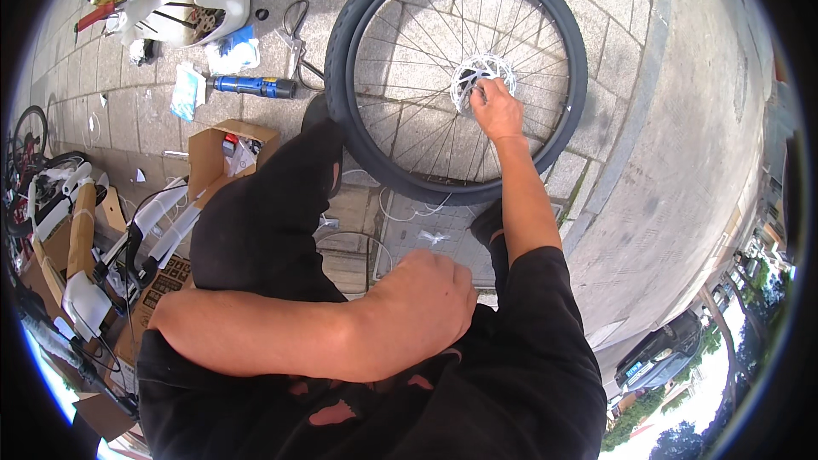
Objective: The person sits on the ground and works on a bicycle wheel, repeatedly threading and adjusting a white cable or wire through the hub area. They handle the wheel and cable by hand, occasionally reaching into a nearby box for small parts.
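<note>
A bicycle wheel [381,177] with a black tyre and thin spokes lies in front of me on the paving. Fixed round its hub is a silver disc brake rotor [460,100]. My right hand [501,111] reaches over the wheel to the hub, its fingers closed in a pinch; whatever is between them is too small or hidden to name. Across my lap rests my left forearm, and my left hand [426,294] is curled with knuckles up. Its palm and fingertips are out of sight.
Left of the wheel lie scissors [294,31] and a blue cylindrical tool [253,86]. A cut white jug [183,0] holds tools. Near my left knee stands an open cardboard box [207,158]; bicycle frame parts [81,230] are farther left. A car [665,349] is at lower right.
</note>
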`<action>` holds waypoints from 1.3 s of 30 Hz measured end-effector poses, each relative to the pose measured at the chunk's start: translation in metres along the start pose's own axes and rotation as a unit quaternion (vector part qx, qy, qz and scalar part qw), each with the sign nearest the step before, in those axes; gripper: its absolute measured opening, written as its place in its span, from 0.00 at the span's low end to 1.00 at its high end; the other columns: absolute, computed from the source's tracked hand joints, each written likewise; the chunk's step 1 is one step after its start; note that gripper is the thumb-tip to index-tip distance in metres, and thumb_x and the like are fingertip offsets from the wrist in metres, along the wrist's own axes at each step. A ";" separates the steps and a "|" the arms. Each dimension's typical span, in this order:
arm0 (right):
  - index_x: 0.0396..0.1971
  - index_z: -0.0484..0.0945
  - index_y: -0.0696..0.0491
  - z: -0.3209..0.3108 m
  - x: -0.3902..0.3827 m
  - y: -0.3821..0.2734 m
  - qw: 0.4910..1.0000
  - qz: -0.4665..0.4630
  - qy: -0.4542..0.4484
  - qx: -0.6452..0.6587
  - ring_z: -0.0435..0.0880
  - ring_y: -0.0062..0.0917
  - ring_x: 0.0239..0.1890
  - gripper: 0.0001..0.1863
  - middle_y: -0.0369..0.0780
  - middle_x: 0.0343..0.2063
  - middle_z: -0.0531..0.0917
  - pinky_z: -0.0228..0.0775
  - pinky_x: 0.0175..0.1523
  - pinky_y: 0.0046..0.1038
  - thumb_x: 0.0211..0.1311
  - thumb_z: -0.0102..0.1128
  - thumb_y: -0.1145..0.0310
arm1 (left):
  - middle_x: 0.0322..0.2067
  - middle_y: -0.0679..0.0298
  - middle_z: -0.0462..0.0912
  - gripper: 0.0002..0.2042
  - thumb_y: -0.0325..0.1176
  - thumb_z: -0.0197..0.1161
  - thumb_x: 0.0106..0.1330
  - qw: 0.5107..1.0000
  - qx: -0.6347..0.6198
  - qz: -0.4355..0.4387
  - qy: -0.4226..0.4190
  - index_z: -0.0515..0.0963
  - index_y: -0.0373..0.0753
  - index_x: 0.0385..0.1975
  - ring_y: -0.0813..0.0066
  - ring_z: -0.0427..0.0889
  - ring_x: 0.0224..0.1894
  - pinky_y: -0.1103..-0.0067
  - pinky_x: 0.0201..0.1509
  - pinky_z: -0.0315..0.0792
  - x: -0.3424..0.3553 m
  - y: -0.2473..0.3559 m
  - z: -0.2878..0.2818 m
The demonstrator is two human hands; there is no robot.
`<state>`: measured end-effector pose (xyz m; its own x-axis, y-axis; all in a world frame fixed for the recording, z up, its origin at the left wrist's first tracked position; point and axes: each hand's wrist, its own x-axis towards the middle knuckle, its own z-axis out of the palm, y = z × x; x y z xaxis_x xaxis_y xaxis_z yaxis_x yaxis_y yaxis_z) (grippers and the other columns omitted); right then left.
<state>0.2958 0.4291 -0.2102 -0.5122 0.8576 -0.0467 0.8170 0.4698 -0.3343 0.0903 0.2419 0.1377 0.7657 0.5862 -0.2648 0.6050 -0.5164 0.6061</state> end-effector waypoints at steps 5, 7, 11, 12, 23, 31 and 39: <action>0.39 0.83 0.48 -0.005 0.004 -0.006 1.000 -0.009 -0.008 -0.011 0.88 0.45 0.34 0.09 0.38 0.41 0.86 0.81 0.41 0.48 0.64 0.63 0.60 | 0.31 0.63 0.79 0.14 0.33 0.65 0.56 1.000 0.000 0.006 -0.004 0.83 0.31 0.40 0.70 0.80 0.35 0.77 0.35 0.70 -0.001 -0.001 -0.002; 0.40 0.83 0.48 -0.005 0.003 -0.004 1.000 -0.004 -0.018 -0.019 0.88 0.45 0.35 0.10 0.39 0.42 0.86 0.81 0.42 0.49 0.65 0.63 0.60 | 0.31 0.63 0.79 0.14 0.33 0.65 0.56 1.000 -0.001 0.007 -0.005 0.83 0.31 0.40 0.70 0.80 0.35 0.77 0.35 0.70 -0.001 -0.001 -0.002; 0.45 0.83 0.47 -0.009 0.002 -0.008 0.999 0.022 -0.029 -0.002 0.88 0.46 0.38 0.12 0.40 0.45 0.86 0.81 0.45 0.48 0.66 0.62 0.59 | 0.31 0.63 0.80 0.14 0.32 0.64 0.57 1.000 0.000 0.003 -0.007 0.83 0.31 0.40 0.70 0.80 0.36 0.77 0.36 0.70 -0.002 -0.001 -0.002; 0.45 0.83 0.47 -0.009 0.001 -0.008 0.999 0.027 -0.030 0.008 0.88 0.46 0.39 0.12 0.40 0.46 0.86 0.81 0.46 0.48 0.66 0.62 0.59 | 0.31 0.63 0.80 0.14 0.32 0.64 0.57 1.000 0.000 0.002 -0.007 0.83 0.31 0.40 0.69 0.80 0.36 0.77 0.36 0.70 -0.001 -0.001 -0.001; 0.46 0.83 0.46 -0.006 0.004 -0.002 0.999 0.009 -0.044 0.005 0.88 0.45 0.40 0.13 0.40 0.44 0.86 0.81 0.48 0.48 0.66 0.63 0.57 | 0.31 0.63 0.80 0.14 0.32 0.64 0.57 1.000 0.000 0.007 -0.006 0.83 0.30 0.40 0.69 0.81 0.36 0.77 0.37 0.71 0.000 0.000 -0.001; 0.44 0.81 0.47 0.000 0.006 0.005 0.998 -0.002 -0.055 -0.016 0.88 0.44 0.39 0.12 0.39 0.44 0.85 0.80 0.46 0.49 0.67 0.63 0.57 | 0.31 0.63 0.80 0.15 0.32 0.65 0.56 1.000 0.000 0.009 -0.010 0.82 0.30 0.40 0.70 0.80 0.36 0.77 0.36 0.71 0.000 0.000 -0.001; 0.43 0.82 0.47 -0.008 0.005 -0.004 0.998 -0.007 -0.062 -0.023 0.89 0.43 0.38 0.11 0.39 0.42 0.85 0.81 0.44 0.47 0.68 0.62 0.57 | 0.32 0.62 0.80 0.15 0.32 0.65 0.57 1.000 -0.004 0.012 -0.021 0.82 0.30 0.41 0.69 0.80 0.36 0.76 0.37 0.71 0.000 0.000 -0.003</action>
<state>0.2927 0.4333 -0.2013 -0.5498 0.8200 -0.1592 0.8197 0.4929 -0.2919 0.0896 0.2441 0.1398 0.7882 0.5467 -0.2825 0.5853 -0.5242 0.6186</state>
